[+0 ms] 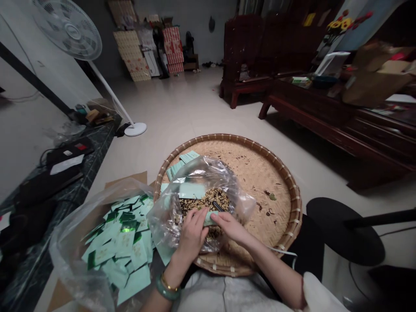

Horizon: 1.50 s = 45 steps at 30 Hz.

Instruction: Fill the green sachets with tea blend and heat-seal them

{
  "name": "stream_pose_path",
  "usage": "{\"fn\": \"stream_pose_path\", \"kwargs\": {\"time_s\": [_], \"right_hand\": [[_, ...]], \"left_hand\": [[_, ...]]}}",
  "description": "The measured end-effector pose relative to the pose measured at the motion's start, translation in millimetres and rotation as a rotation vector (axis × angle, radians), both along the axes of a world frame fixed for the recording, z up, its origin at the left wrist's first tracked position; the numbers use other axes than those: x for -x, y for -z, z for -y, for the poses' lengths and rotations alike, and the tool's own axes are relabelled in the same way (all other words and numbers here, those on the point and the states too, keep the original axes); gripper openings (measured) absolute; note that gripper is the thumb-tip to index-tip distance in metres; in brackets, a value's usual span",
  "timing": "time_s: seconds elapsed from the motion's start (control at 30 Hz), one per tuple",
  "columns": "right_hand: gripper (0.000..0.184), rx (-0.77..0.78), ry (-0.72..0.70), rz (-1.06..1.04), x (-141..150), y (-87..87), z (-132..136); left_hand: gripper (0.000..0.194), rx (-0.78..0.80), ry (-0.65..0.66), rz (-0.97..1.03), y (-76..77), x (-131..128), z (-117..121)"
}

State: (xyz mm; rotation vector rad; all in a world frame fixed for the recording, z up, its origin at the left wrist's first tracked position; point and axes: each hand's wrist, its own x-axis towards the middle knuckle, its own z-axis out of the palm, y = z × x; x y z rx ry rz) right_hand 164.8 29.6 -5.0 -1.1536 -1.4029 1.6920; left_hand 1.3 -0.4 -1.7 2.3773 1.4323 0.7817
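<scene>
Both hands meet over a clear plastic bag (238,190) of loose dark-and-tan dried mix (221,197). A small pale green packet (209,219) is between them. My left hand (191,232) has its fingers closed over the packet's left side, and my right hand (230,226) pinches its right end. A dark handle (217,206), perhaps a spoon's, sticks out of the mix beside my right fingers. Another pale green packet (191,190) lies flat at the mix's far side. The bag rests on a round woven bamboo tray (260,173).
Left of the tray, an open plastic bag (66,236) holds many green packets (121,242). Stacked packets (182,164) lie on the tray's far left. A white standing fan (135,129), a dark wooden table (325,117) and a round black base (344,232) stand around.
</scene>
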Motion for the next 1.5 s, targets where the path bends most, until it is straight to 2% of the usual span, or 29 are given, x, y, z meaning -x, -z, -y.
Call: {"fn": "stream_pose_path", "kwargs": {"time_s": [0.23, 0.37, 0.53, 0.67, 0.73, 0.83, 0.9, 0.97, 1.03, 1.1, 1.13, 1.2, 1.27, 1.37, 1.43, 1.5], "right_hand": [[0.052, 0.081, 0.036, -0.049, -4, 3.3, -5], [0.05, 0.112, 0.034, -0.046, -5, 3.6, -7], [0.055, 0.096, -0.01, -0.088, -3, -13.2, -7], [0.059, 0.131, 0.052, -0.128, -9, -26.8, -15], [0.055, 0.056, 0.095, -0.036, -15, -28.4, -28], [0.033, -0.165, 0.121, 0.221, -26, -28.0, -57], [0.035, -0.25, 0.139, 0.29, -35, -29.2, -81], [0.041, -0.333, 0.218, 0.29, -44, -32.0, -102], [0.045, -0.347, 0.291, 0.304, -49, -33.9, -113], [0.042, -0.327, 0.242, 0.352, -48, -32.1, -112], [0.04, -0.341, 0.167, 0.398, -46, -29.4, -107], [0.039, -0.47, 0.01, 0.56, -38, -21.0, -93], [0.054, -0.607, -0.093, 0.772, -30, -11.8, -79], [0.074, -0.663, -0.125, 1.109, -24, -2.6, -68], [0.074, -0.673, -0.113, 1.26, -23, -0.2, -67], [0.068, -0.662, -0.095, 1.278, -21, 1.4, -70]], "left_hand": [[0.073, 0.027, 0.026, 0.035, 6.8, 6, -5], [0.069, 0.004, 0.054, 0.004, 6.4, 10, -5], [0.057, -0.086, -0.01, 0.006, 6.3, 7, -6], [0.049, -0.142, -0.132, 0.065, 9.0, 6, -9], [0.044, -0.159, -0.195, 0.083, 10.1, 6, -11], [0.038, -0.166, -0.231, 0.082, 10.6, 7, -14], [0.036, -0.155, -0.23, 0.077, 10.4, 7, -15], [0.035, -0.147, -0.233, 0.083, 10.1, 7, -15], [0.036, -0.143, -0.24, 0.093, 9.9, 8, -15], [0.037, -0.145, -0.236, 0.101, 9.4, 10, -15], [0.037, -0.147, -0.229, 0.104, 8.9, 11, -16], [0.038, -0.153, -0.216, 0.114, 7.0, 13, -17], [0.04, -0.158, -0.211, 0.132, 3.9, 13, -18], [0.042, -0.152, -0.204, 0.147, -2.1, 13, -17], [0.042, -0.134, -0.207, 0.152, -5.6, 14, -14], [0.042, -0.123, -0.218, 0.159, -7.9, 14, -12]]}}
